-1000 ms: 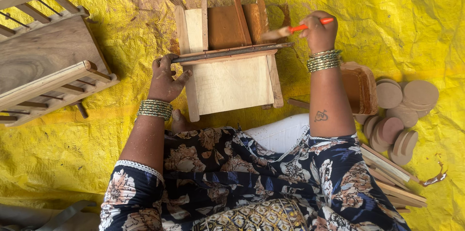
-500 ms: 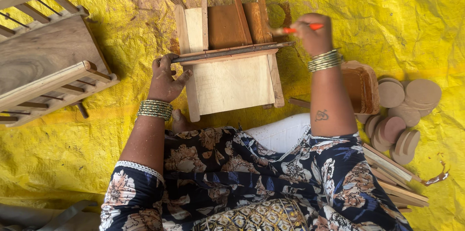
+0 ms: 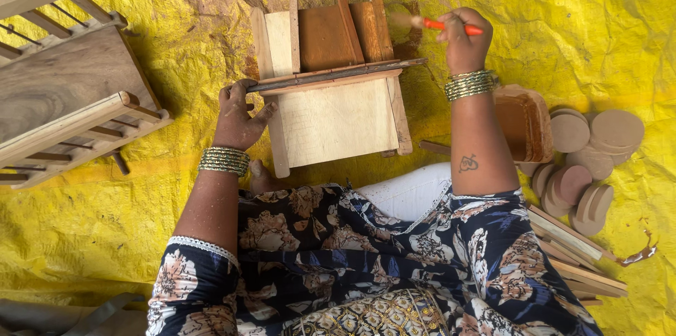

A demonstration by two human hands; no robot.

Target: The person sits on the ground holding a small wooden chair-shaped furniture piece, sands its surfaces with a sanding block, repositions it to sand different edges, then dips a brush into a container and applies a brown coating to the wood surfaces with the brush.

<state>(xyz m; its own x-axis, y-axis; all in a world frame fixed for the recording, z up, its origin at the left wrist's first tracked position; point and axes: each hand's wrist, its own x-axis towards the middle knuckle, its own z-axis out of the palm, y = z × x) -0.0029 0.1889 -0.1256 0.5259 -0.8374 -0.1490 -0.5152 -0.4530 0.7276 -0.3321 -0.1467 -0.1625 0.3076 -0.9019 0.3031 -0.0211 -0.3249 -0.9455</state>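
A small wooden frame piece [image 3: 338, 117] of pale boards lies on the yellow tarp in front of me, its far boards [image 3: 331, 36] stained brown. My left hand [image 3: 238, 114] grips the left end of the slat across it. My right hand [image 3: 461, 40] is closed on an orange-handled paintbrush [image 3: 440, 25], bristles pointing left, just off the frame's far right corner.
A larger slatted wooden rack [image 3: 67, 89] lies at the left. A brown tub of stain [image 3: 524, 125] sits right of my forearm, with several round wooden discs [image 3: 591, 160] and a stack of wooden strips [image 3: 577, 251] beyond. Yellow tarp [image 3: 105, 237] covers the floor.
My right hand with the brush has drifted slightly left along the frame's far right corner. My left hand has stayed on the slat.
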